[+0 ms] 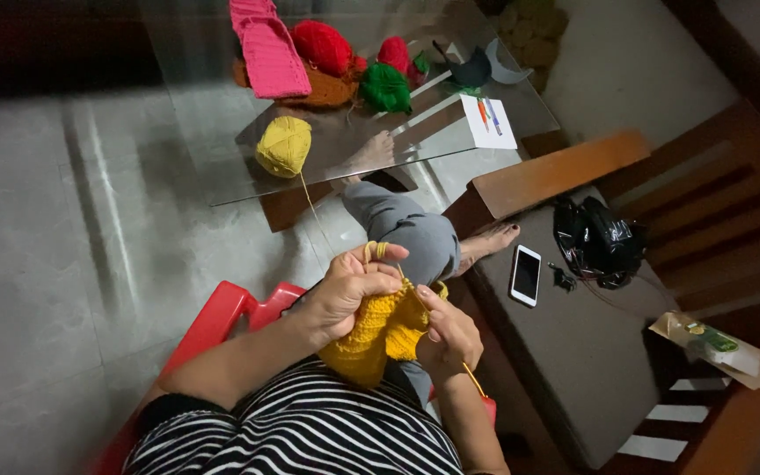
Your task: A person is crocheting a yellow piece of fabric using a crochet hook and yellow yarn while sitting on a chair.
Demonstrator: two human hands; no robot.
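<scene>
Yellow crocheted piece (378,334) sits in the lap between both hands, its lower edge resting against the striped top (310,435). The left hand (354,288) is curled over the piece's upper left side, fingers pressed together on the fabric, with yellow strand wound around the raised index finger. The right hand (450,332) closes on the piece's right edge and pinches a slim crochet hook (473,380); only the hook's golden tail shows below the hand, and its working tip is buried in the stitches and cannot be made out.

A yarn strand (317,215) runs up from the left hand to a yellow yarn ball (283,146) on the glass table (222,167) well ahead of the hands. Farther along the table lie a pink knitted strip (267,48), cut off by the top of the frame, red yarn balls (323,46), a green yarn ball (385,86) and an orange mass partly hidden beneath them. A sheet of paper with pens (490,119) lies beyond.

To the right of the right hand, on a dark cushioned seat (573,352), rest a white smartphone (526,274) and a crumpled black bag (598,242), whose contents are hidden. A flat packet (721,348) lies farther right in poor light. The red plastic chair (222,318) shows only in part beside the left forearm.
</scene>
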